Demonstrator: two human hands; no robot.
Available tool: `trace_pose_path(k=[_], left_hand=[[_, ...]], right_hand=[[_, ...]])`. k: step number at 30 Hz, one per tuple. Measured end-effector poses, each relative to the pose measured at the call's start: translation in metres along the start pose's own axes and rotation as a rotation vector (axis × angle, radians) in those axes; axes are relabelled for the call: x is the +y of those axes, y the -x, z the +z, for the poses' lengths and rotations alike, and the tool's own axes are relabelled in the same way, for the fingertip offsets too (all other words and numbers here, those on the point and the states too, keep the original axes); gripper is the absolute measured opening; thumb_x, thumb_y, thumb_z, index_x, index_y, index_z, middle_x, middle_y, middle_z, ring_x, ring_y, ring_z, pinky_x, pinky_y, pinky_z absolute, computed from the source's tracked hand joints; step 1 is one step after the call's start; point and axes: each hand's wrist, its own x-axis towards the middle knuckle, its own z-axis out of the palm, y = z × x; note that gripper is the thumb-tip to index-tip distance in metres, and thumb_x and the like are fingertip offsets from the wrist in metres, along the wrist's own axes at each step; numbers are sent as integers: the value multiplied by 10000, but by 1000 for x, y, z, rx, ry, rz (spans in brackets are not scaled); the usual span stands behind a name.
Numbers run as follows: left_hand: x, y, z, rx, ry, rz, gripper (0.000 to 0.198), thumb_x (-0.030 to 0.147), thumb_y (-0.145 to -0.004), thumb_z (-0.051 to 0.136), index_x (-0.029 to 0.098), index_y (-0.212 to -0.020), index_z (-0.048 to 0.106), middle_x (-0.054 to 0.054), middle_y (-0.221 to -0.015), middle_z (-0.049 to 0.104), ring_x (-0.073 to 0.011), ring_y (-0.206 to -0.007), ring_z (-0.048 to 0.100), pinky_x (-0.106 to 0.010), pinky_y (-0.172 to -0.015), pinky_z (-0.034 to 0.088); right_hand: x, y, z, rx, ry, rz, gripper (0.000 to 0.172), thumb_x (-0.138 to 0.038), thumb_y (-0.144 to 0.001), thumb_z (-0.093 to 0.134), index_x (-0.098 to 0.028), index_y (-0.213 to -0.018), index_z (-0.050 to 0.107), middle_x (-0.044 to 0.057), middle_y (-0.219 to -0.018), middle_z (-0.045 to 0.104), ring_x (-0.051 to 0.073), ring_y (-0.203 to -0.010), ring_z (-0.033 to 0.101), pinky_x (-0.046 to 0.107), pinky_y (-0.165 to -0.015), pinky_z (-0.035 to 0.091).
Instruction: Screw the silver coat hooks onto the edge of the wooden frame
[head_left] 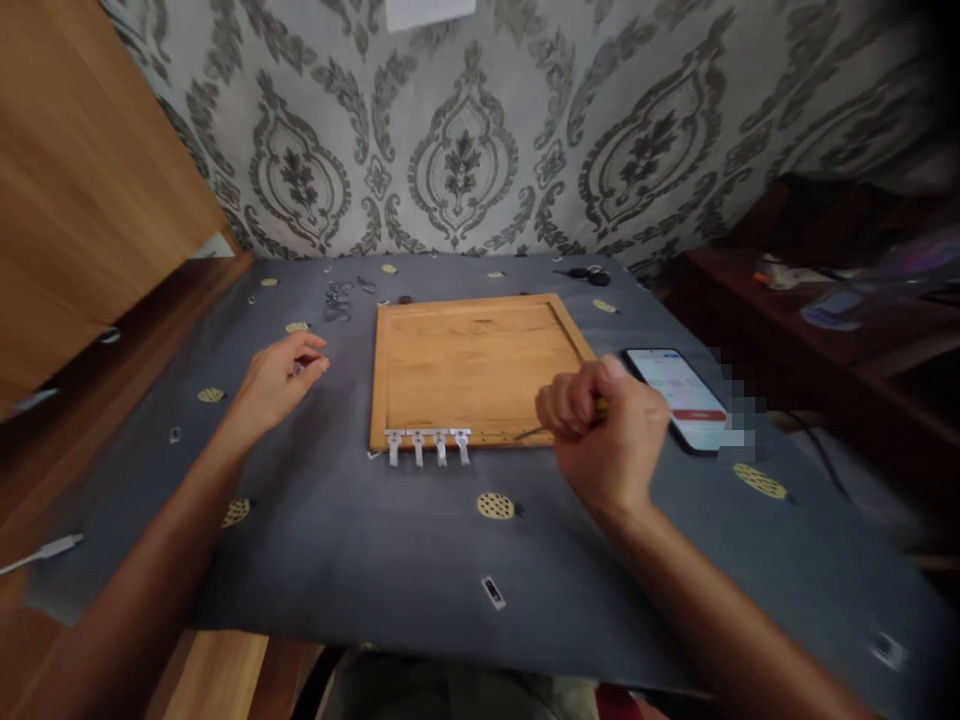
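Gray cloth (375,570), wooden panel (465,365).
Right hand (607,425), panel's four o'clock, grips tool (531,433); left hand (277,378), nine o'clock, half-curled, contents unclear.

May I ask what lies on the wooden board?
Four metal pieces sit on the near edge of the wooden board, toward the left; the right hand hides its near right corner.

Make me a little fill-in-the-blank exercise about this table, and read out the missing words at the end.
1. Along the wooden panel's near edge sit ____ metal fittings in a row.
2. The person's ____ hand grips a thin tool.
3. The yellow fruits printed on the dark cloth are ____.
4. Right of the panel lies a ____ with its screen lit.

Missing words: four; right; pineapples; phone.
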Motion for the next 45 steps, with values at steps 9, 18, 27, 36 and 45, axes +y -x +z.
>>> trace_pose_path(k=[9, 18, 27, 36, 45], left_hand=[[-73, -34, 6, 133, -184, -113, 288, 357, -964, 614, 147, -1160, 626, -82, -1136, 664, -205, -981, 663, -420, -870, 568], [-68, -42, 27, 55, -232, -4, 286, 367, -970, 607, 159, -1166, 629, -87, -1175, 654, -208, -1015, 653, -428, -891, 563], [-54, -24, 21, -52, -137, 95, 326, 517, -815, 594, 217, -894, 696, -49, -898, 713, -224, -843, 649, -328, -781, 485], [-48, -21, 22, -13, -135, 110, 242, 476, -801, 557, 264, -776, 671, -25, -813, 678, -212, -773, 614, -322, -726, 463], [-38, -18, 22, 100, -107, -4, 224, 420, -853, 502, 220, -800, 588, -27, -840, 738, -198, -808, 684, -324, -785, 510]], right_hand=[[-3, 10, -7, -13, 20, -41, 466, -351, -933, 603, -212, -498, 510, -36, -447, 338, 107, -418, 308, 299, -411, 234], [-4, 9, -18, 8, 5, -16, 437, -333, -935, 575, -219, -515, 527, -29, -444, 360, 116, -417, 323, 316, -402, 234], [-3, 15, -17, 11, 17, -32, 486, -408, -950, 586, -210, -516, 493, -44, -442, 352, 98, -419, 316, 290, -439, 241], [-5, 13, -17, 12, 52, -24, 506, -418, -963, 575, -212, -515, 459, -50, -449, 334, 89, -412, 308, 279, -428, 238], [-5, 14, -14, 41, 29, -20, 476, -400, -931, 623, -214, -509, 502, -44, -445, 354, 98, -406, 316, 288, -428, 237]])
